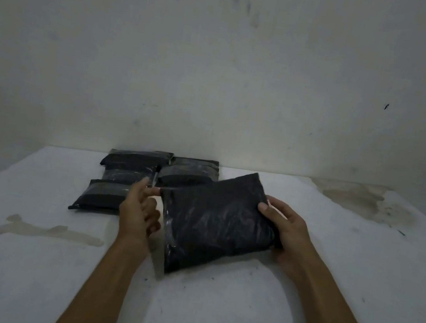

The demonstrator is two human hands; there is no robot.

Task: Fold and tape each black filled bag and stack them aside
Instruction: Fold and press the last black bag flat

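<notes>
A black filled bag point(212, 224) is tilted up from the white table, its lower corner near the surface. My right hand point(283, 230) grips its right edge, thumb on top. At the bag's upper left corner my left hand point(141, 205) pinches the edge between thumb and forefinger. Behind my left hand, against the wall, lie several taped black bags point(130, 172), some stacked on one another, with grey tape bands across them.
The white table point(16, 269) carries a brownish stain point(23, 229) at the left and a larger stained patch point(364, 202) at the far right. A plain wall stands right behind the table. A thin dark object point(155, 178) pokes up between the taped bags.
</notes>
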